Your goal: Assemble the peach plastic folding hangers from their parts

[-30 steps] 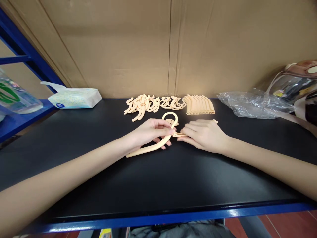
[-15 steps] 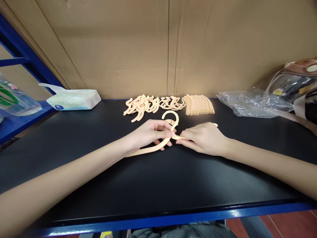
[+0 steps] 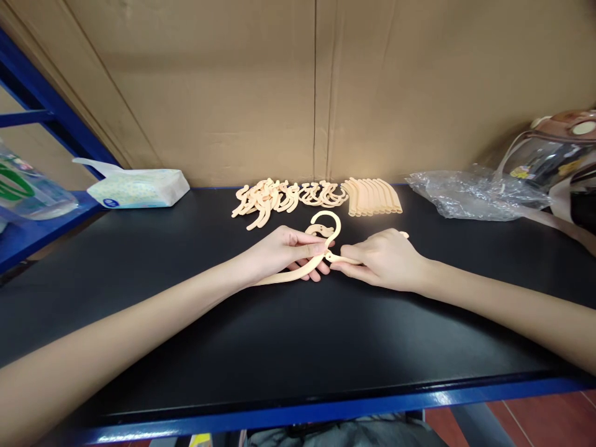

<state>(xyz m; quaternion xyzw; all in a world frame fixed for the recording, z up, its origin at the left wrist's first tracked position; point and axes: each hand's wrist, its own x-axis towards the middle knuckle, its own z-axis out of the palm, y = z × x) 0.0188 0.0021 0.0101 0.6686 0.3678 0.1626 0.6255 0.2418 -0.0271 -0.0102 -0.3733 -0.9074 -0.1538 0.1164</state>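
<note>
A cream plastic hanger arm with a hook (image 3: 300, 273) is gripped between the thumb and fingers of my left hand (image 3: 284, 248). Its hook points up and its long arm runs under my left wrist. My right hand (image 3: 384, 261), knuckles up, is closed on a second hanger arm (image 3: 343, 259). The holed end of that arm meets the hooked one below the hook; whether they are joined I cannot tell. A pale tip shows past my right knuckles. Behind my left fingers is a small curved piece (image 3: 319, 230), partly hidden.
Along the back of the black table (image 3: 298, 347) lie a heap of curved hanger pieces (image 3: 263, 198), small hook pieces (image 3: 325, 194) and a row of tubular pieces (image 3: 374, 197). A tissue pack (image 3: 139, 187) sits left; a clear plastic bag (image 3: 479, 195) and a bottle (image 3: 544, 155) stand right.
The hooked hanger arm has turned slightly, its hook shifting a little right and its long end now less visible below my left wrist. Both hands keep their grip.
</note>
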